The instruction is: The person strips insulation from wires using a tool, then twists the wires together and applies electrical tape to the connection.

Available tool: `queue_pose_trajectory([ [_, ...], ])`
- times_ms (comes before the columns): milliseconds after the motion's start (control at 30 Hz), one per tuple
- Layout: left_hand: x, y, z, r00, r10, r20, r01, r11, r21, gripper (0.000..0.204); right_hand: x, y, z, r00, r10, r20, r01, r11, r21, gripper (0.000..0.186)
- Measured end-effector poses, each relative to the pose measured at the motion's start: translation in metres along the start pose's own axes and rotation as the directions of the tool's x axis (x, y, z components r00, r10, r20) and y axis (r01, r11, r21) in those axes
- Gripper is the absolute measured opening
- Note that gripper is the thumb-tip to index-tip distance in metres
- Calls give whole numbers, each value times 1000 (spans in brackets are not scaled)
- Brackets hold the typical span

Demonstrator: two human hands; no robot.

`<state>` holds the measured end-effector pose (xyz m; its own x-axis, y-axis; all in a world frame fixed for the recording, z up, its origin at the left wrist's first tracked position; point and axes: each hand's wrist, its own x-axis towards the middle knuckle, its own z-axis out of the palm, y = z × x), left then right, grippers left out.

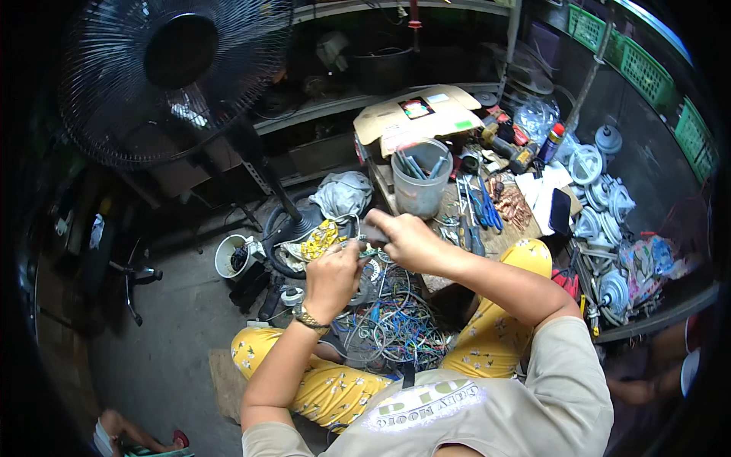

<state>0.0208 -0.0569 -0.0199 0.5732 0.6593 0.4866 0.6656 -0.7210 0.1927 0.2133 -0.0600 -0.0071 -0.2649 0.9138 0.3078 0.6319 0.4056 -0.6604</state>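
Note:
Both hands meet in front of me, above a tangled heap of coloured wires between my knees. My left hand is closed in a pinch, and a thin pale wire loops up from its fingertips. Closed as well, my right hand grips a short dark grey piece whose kind I cannot make out. The fingers partly hide the spot where the two hands meet. Behind them lie a yellow patterned cloth and a grey cloth.
A clear bucket with tools stands on a low wooden table beside pliers, copper scraps, a power drill and a phone. Left are a pedestal fan and a white pail. Pale plastic parts crowd the right.

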Motion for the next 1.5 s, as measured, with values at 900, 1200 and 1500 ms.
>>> queue_pose_trajectory([
  [900, -191, -254, -148, 748, -633, -196, 655, 753, 68, 8, -208, 126, -253, 956, 179, -231, -277, 808, -521, 8],
  [1200, -129, -178, -99, 845, -516, 141, 525, 850, -38, 16, -142, 43, -169, 936, 291, 199, -307, 950, 51, 48],
  [1500, 6, -34, -63, 926, -254, 280, 355, 840, -410, 13, -32, -7, -57, 965, 124, 229, -203, 910, 362, 48],
])
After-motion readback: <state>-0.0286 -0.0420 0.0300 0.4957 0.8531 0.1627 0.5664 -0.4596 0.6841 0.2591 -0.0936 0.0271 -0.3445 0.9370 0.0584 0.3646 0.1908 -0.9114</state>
